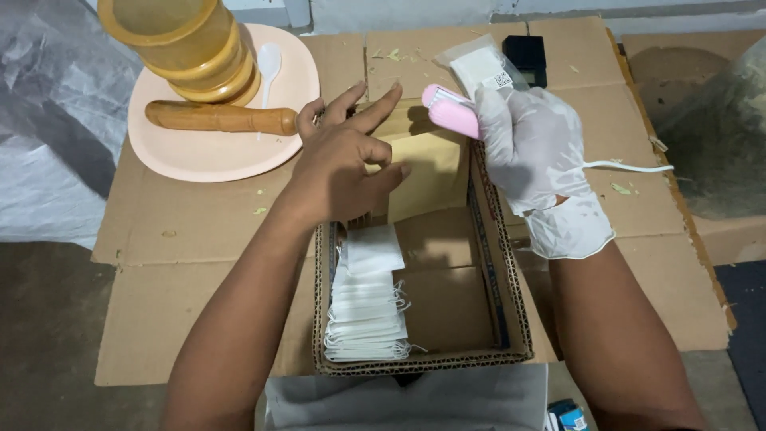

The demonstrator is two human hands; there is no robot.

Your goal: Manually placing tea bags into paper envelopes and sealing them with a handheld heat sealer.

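Note:
My bare left hand [347, 160] hovers over the far end of an open cardboard box [511, 319], fingers spread, touching the top edge of a tan paper envelope [431, 179] standing in it. My right hand [531, 148], in a white glove, grips a pink handheld device [451, 110] with a white cord [630, 167], and a small clear packet [481, 68] shows above the fingers. A row of white filter bags with strings [367, 307] lies along the box's left side.
A peach plate [199, 156] at the back left carries a yellow mortar [183, 44], a wooden pestle [219, 117] and a white spoon [269, 60]. Flattened cardboard [183, 223] covers the floor. A small black device [527, 56] sits behind. Plastic sheeting [48, 104] lies left.

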